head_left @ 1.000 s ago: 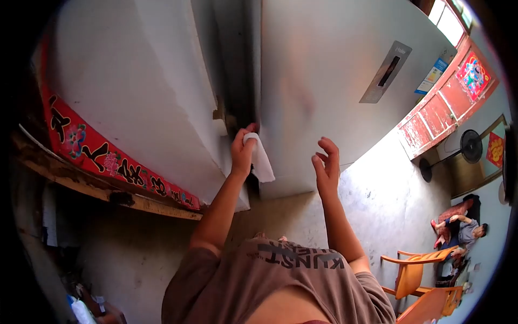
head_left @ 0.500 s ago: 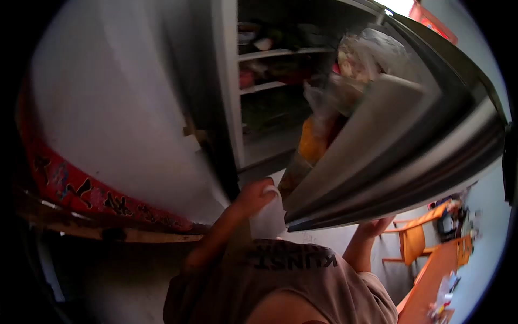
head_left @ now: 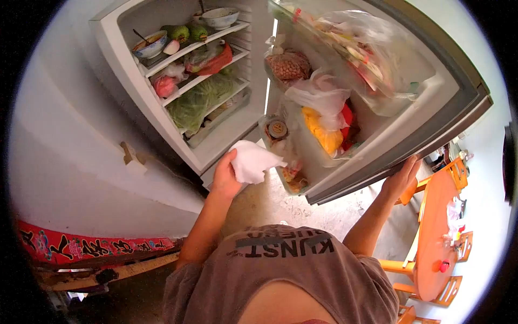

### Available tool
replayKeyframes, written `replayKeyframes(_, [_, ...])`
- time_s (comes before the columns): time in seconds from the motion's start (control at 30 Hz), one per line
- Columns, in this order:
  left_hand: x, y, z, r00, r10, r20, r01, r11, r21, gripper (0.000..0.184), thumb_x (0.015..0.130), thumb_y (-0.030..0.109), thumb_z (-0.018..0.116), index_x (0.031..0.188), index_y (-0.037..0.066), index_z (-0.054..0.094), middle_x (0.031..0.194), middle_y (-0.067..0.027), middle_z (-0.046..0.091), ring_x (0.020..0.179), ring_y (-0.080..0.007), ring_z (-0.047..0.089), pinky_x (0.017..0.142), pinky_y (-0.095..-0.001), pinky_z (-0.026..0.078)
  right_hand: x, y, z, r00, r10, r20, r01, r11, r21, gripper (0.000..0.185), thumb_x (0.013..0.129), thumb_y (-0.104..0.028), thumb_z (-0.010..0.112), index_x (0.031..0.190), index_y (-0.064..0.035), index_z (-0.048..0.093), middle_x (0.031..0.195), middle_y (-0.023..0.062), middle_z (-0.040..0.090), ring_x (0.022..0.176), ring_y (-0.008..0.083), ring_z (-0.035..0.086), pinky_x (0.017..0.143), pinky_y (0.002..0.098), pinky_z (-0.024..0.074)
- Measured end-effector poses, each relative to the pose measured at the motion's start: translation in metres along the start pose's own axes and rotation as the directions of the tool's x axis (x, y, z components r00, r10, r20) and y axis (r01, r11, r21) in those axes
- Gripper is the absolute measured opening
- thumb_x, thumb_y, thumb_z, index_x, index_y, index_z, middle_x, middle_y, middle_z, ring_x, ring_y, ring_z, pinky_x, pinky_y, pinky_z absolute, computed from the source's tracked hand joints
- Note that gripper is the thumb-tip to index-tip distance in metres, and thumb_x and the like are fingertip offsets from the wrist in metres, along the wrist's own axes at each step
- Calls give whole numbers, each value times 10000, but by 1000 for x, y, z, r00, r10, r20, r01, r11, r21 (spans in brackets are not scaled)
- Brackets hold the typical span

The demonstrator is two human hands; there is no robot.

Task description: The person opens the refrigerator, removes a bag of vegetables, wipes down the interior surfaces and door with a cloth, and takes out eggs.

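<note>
A white cloth (head_left: 253, 161), thin and folded, is held in my left hand (head_left: 225, 175), with the fingers closed on its left edge. It hangs in front of the lower corner of the open refrigerator (head_left: 208, 156). My right hand (head_left: 402, 175) lies with stretched fingers against the outer side of the refrigerator door (head_left: 372, 171), which is swung wide to the right. Bagged food fills the door bins, among it a yellow bag (head_left: 322, 131), a bag of reddish-brown nuts or beans (head_left: 290, 66) and a lidded jar (head_left: 277, 129).
On the refrigerator shelves stand bowls (head_left: 220, 19), green vegetables (head_left: 175, 33) and a bag of leafy greens (head_left: 199, 102). A wall (head_left: 81, 162) rises close on the left, above a red banner (head_left: 102, 245). An orange-brown table (head_left: 436, 232) with chairs stands at right.
The view has turned and sharpened, showing more of the refrigerator's inside. The door now appears wider open. My left hand still holds the cloth, now raised higher in view; my right hand stays at the door.
</note>
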State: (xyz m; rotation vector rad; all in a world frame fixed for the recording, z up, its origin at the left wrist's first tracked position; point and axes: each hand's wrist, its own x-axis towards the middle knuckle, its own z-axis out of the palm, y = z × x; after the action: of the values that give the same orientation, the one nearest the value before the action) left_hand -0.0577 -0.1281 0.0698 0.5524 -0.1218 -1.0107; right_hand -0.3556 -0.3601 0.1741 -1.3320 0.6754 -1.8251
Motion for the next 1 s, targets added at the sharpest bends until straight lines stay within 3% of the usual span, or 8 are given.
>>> replayKeyframes(0.23, [14, -3, -5, 996, 77, 49, -76, 997, -20, 399, 926, 229, 503, 1242, -13, 482, 1207, -126, 566, 1134, -260, 534, 988, -409, 412, 4, 31, -4, 998, 17, -60, -16, 1000, 11, 387, 987, -251, 470, 1295, -18, 451, 1167, 75, 564, 1057, 149, 529, 921, 288, 409])
replayKeyframes(0.33, [28, -23, 37, 994, 105, 13, -105, 994, 9, 397, 924, 224, 505, 1252, 0, 480, 1213, -119, 563, 1141, -256, 528, 996, -404, 404, 35, 14, -13, 869, -477, -132, 365, 798, -479, 293, 932, -108, 491, 1198, 13, 510, 1105, 132, 567, 1004, 218, 553, 915, 331, 424])
replayKeyframes(0.43, [24, -30, 42, 989, 136, 64, -138, 990, 33, 404, 921, 214, 510, 1270, 14, 469, 1211, -116, 561, 1142, -249, 527, 997, -394, 399, 3, 1, 4, 783, -621, -28, 622, 782, 32, 124, 893, -15, 450, 930, 21, 563, 957, 150, 595, 863, 252, 571, 839, 356, 449])
replayKeyframes(0.47, [23, -32, 44, 988, 136, 78, -140, 989, 46, 409, 921, 211, 511, 1278, 16, 462, 1208, -116, 562, 1143, -247, 525, 996, -392, 398, -21, -19, 30, 814, -563, 142, 503, 806, 311, 122, 888, -5, 433, 894, -7, 555, 945, 164, 589, 835, 250, 535, 832, 348, 445])
replayKeyframes(0.5, [23, -34, 45, 987, 147, 68, -152, 986, 71, 426, 924, 201, 509, 1295, 5, 444, 1203, -115, 563, 1132, -235, 534, 972, -382, 418, -29, 3, 19, 754, -513, 410, 523, 847, 98, 119, 877, 1, 441, 888, -15, 559, 964, 150, 580, 818, 244, 534, 787, 330, 457])
replayKeyframes(0.63, [13, -36, 50, 989, 50, 141, -85, 963, 257, 433, 927, 176, 511, 1309, -9, 425, 1168, -104, 581, 1042, -190, 579, 908, -315, 463, -90, 43, 73, 538, 196, 820, -275, 960, -49, 361, 911, -134, 508, 1255, -26, 485, 1280, 120, 484, 1097, 209, 500, 952, 329, 397])
replayKeyframes(0.8, [-4, -22, 48, 987, 45, 156, -134, 768, 626, 320, 942, 201, 497, 1196, 7, 514, 1032, -50, 598, 907, -122, 567, 779, -262, 465, -151, 93, 108, 246, 417, 875, -831, 555, -30, 553, 879, -154, 614, 1353, 7, 380, 1297, 129, 488, 1207, 224, 457, 1016, 354, 360])
replayKeyframes(1.0, [9, 18, -1, 979, 189, 74, -177, 618, 766, 243, 934, 206, 543, 1097, 26, 551, 921, -26, 601, 811, -88, 559, 716, -239, 458, -176, 101, 155, 146, 564, 812, -890, 434, -141, 360, 843, -98, 638, 1170, 9, 534, 1034, 81, 622, 933, 162, 596, 843, 288, 471])
